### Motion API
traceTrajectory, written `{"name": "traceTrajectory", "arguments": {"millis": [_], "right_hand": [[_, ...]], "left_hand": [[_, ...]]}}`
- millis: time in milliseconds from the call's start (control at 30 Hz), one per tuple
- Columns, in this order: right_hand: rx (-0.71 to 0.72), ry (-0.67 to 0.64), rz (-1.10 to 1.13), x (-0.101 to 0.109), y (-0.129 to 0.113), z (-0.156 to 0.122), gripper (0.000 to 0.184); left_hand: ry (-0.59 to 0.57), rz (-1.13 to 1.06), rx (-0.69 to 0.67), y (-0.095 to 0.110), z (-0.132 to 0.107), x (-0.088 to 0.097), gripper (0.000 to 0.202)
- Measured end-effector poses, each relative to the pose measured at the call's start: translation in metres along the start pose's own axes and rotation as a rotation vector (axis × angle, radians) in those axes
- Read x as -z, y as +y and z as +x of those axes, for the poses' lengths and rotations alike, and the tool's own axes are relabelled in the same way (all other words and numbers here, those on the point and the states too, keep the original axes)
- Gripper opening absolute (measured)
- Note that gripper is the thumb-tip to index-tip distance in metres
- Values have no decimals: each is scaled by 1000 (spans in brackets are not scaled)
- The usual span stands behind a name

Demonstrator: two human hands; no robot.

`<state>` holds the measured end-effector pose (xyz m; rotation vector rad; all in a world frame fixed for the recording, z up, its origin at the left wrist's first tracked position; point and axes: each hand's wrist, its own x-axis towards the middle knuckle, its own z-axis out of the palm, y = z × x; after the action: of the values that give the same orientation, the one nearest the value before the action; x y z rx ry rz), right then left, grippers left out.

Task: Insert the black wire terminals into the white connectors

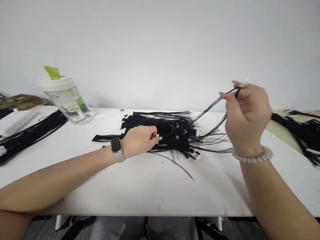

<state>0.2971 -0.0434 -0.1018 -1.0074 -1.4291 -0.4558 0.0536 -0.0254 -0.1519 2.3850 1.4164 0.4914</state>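
A pile of thin black wires [170, 130] with small white connectors lies across the middle of the white table [150, 190]. My left hand [140, 140], with a watch on its wrist, rests on the pile's left part, its fingers curled and pinching at the wires. Up to the right of the pile, my right hand [246, 113], a bead bracelet on its wrist, is closed on a few wires [212, 110] near their white connector end. These strands stretch from the hand down into the pile.
A clear water bottle [66, 100] with a cream lid and green spout stands at the back left. Another black wire bundle [30, 133] lies at the left edge, and more wires [300, 130] at the right. A white wall stands behind the table.
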Motion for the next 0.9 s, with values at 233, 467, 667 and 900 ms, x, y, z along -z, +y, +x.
{"name": "traceTrajectory", "arguments": {"millis": [233, 467, 667, 900], "right_hand": [[230, -506, -155, -4, -9, -10, 8], [373, -871, -252, -21, -16, -33, 26], [279, -920, -193, -27, -28, -44, 26], [208, -934, -82, -29, -36, -51, 29]], "left_hand": [[-8, -187, -37, 14, 10, -8, 23], [90, -428, -77, 23, 3, -11, 31], [186, -539, -13, 29, 6, -15, 25], [133, -708, 113, 29, 4, -22, 37]]}}
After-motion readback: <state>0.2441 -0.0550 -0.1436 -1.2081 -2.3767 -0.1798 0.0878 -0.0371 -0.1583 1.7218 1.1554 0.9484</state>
